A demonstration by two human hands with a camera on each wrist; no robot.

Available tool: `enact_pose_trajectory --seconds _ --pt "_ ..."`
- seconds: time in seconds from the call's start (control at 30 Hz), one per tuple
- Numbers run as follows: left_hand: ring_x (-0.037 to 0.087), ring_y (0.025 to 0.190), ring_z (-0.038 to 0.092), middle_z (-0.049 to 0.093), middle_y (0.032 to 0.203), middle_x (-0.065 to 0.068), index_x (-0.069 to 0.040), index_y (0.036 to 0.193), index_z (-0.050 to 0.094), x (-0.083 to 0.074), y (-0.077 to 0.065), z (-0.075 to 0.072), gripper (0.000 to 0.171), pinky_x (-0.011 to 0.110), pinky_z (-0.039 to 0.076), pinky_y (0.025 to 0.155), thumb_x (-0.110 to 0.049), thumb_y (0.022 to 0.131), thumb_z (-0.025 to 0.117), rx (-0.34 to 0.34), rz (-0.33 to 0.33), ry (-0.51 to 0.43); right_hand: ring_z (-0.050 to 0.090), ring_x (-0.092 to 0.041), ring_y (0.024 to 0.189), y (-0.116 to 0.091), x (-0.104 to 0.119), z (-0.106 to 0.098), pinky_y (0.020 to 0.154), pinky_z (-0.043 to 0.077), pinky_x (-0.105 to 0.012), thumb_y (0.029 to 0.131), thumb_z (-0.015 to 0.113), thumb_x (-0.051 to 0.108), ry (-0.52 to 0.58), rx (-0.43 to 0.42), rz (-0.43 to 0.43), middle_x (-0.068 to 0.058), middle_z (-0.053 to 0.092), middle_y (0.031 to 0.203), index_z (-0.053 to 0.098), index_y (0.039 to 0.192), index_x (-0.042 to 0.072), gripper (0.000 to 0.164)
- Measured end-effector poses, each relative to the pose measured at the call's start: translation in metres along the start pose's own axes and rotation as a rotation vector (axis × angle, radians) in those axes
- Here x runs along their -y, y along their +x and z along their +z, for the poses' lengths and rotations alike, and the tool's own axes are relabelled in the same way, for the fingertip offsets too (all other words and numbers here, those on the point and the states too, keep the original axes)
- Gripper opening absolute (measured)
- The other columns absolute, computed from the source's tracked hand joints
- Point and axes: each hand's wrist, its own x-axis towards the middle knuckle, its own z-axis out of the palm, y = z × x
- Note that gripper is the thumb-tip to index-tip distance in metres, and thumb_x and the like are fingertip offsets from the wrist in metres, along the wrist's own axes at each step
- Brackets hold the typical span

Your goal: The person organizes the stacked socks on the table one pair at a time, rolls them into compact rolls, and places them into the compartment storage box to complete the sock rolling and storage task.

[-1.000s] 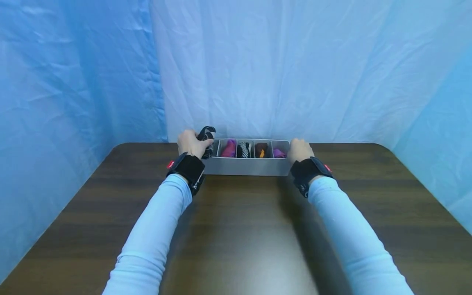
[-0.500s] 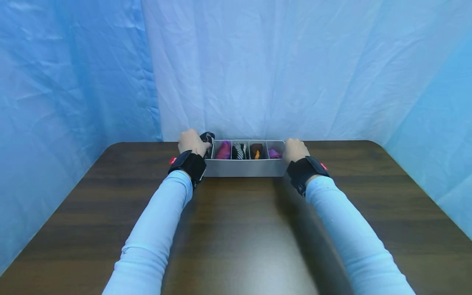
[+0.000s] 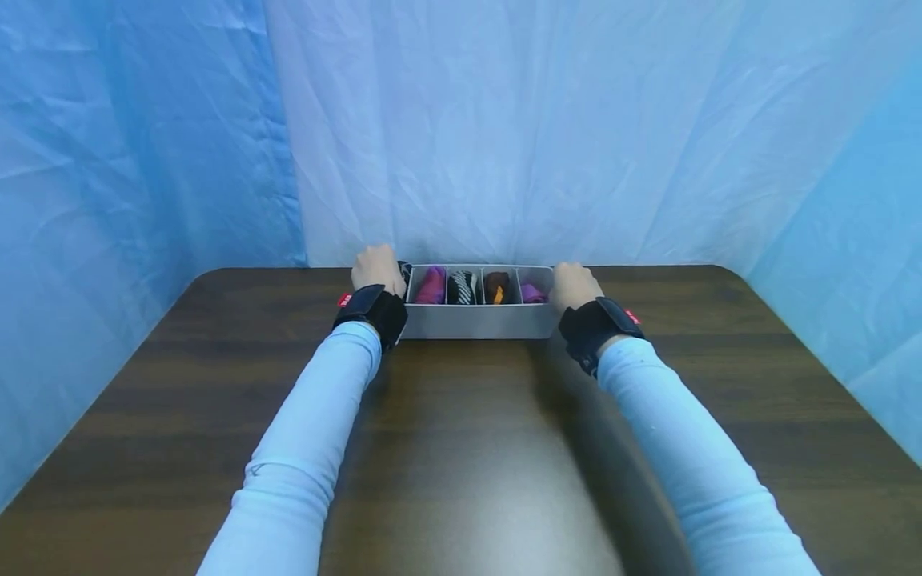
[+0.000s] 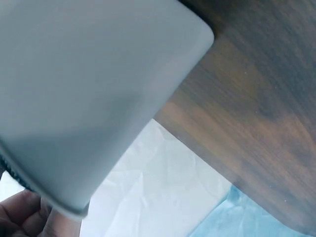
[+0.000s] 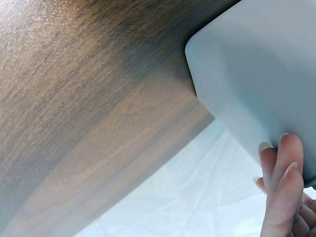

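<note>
A long grey divided box (image 3: 479, 322) sits at the far side of the table. My left hand (image 3: 378, 270) is at its left end, holding a dark patterned sock (image 3: 406, 272) down in the leftmost compartment; the hand hides most of it. In the left wrist view, curled fingers (image 4: 29, 212) show just past the box rim, beside the sock's dark edge. My right hand (image 3: 575, 286) grips the box's right end, and in the right wrist view its fingers (image 5: 289, 153) lie along the end wall. The other compartments hold a magenta sock (image 3: 430, 286), a black-and-white striped one (image 3: 462, 288), a brown one (image 3: 497, 288) and a purple one (image 3: 533, 293).
Dark wood table (image 3: 461, 448) extends toward me between both forearms. Behind the box hangs a pale blue curtain (image 3: 461, 136), close to the table's far edge. Another blue curtain (image 3: 137, 160) runs along the left side.
My left hand has lowered the dark sock from above the rim into the leftmost compartment, its wrist turning over the box. The right hand stays at the right end. The view has shifted slightly.
</note>
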Motion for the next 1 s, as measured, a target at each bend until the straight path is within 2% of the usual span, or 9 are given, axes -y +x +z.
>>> enact_pose_trajectory --seconds 0.23,0.37,0.63,0.83,0.9,1.0 --pt "0.029 0.084 0.058 0.061 0.094 0.017 0.001 0.088 0.062 0.002 -0.004 0.014 0.017 0.038 0.049 0.066 -0.007 0.078 0.051 0.048 0.025 0.055 0.055 -0.025 0.064 -0.003 0.001 0.004 0.055 0.043 -0.034 0.081 0.046 0.004 0.000 0.009 0.001 -0.017 0.059 0.078 0.060 0.089 -0.004 0.018" --pt "0.029 0.082 0.058 0.062 0.092 0.017 0.000 0.087 0.062 0.001 -0.005 0.016 0.017 0.037 0.049 0.066 -0.007 0.077 0.051 0.046 0.038 0.095 0.057 -0.027 0.067 -0.003 0.001 0.004 0.058 0.045 -0.037 0.082 0.046 0.004 -0.013 -0.007 -0.001 -0.017 0.060 0.080 0.060 0.091 -0.004 0.018" --pt "0.030 0.082 0.059 0.062 0.091 0.017 0.000 0.090 0.063 0.004 -0.007 0.020 0.017 0.038 0.049 0.066 -0.007 0.078 0.053 0.052 0.049 0.084 0.057 -0.027 0.066 -0.003 0.004 0.006 0.057 0.044 -0.036 0.083 0.045 0.005 -0.028 0.019 -0.012 -0.017 0.060 0.079 0.061 0.090 -0.004 0.019" --pt "0.032 0.089 0.057 0.060 0.098 0.018 0.001 0.093 0.061 0.005 -0.007 0.016 0.020 0.040 0.048 0.070 -0.006 0.080 0.048 0.123 0.066 0.060 0.057 -0.029 0.069 -0.005 0.002 0.006 0.061 0.045 -0.038 0.085 0.042 0.006 -0.076 0.036 -0.056 -0.018 0.060 0.080 0.059 0.088 -0.004 0.020" --pt "0.032 0.088 0.057 0.060 0.097 0.019 0.002 0.089 0.061 0.007 -0.009 0.010 0.019 0.040 0.047 0.070 -0.006 0.081 0.046 0.132 0.099 0.036 0.056 -0.028 0.069 -0.006 -0.003 0.004 0.061 0.044 -0.038 0.088 0.040 0.012 -0.063 0.041 -0.076 -0.017 0.059 0.078 0.059 0.086 -0.002 0.024" --pt "0.032 0.091 0.056 0.058 0.103 0.019 0.002 0.100 0.057 0.014 -0.011 0.000 0.025 0.041 0.046 0.075 -0.014 0.085 0.044 0.114 0.187 -0.018 0.056 -0.029 0.077 -0.008 -0.015 0.003 0.068 0.043 -0.040 0.091 0.034 0.024 -0.011 0.041 -0.128 -0.016 0.060 0.083 0.058 0.092 0.000 0.033"
